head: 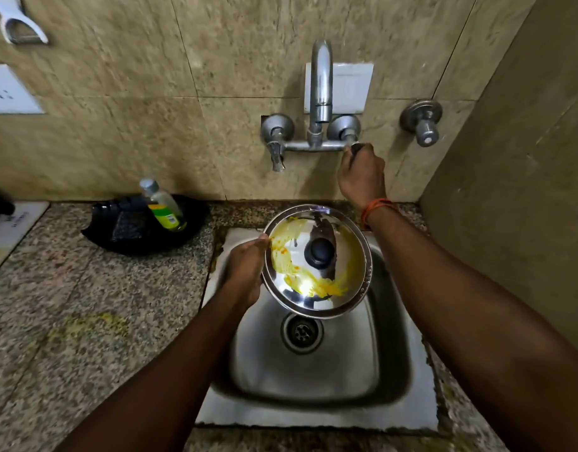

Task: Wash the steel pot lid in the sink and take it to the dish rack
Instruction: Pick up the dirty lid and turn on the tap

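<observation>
We are holding the steel pot lid (317, 261) over the sink (392, 363), our left hand (245, 269) gripping its left rim, yellow residue smeared around its black knob (319, 251). Our right hand (362, 176) is closing around the right tap handle (355, 147) below the faucet (321, 89). A soap bottle (162, 203) is leaning in a black tray (127, 236) on the tabletop (85, 305).

Your hands at the sink, one on the lid, one on the tap.

Your left hand (245, 269) grips the rim of the steel pot lid (317, 261), smeared yellow around its black knob (320, 252), above the sink (313, 370). Your right hand (362, 176) closes on the right tap handle (356, 146). A soap bottle (162, 203) leans in a black tray (127, 228) on the table (85, 305).
</observation>
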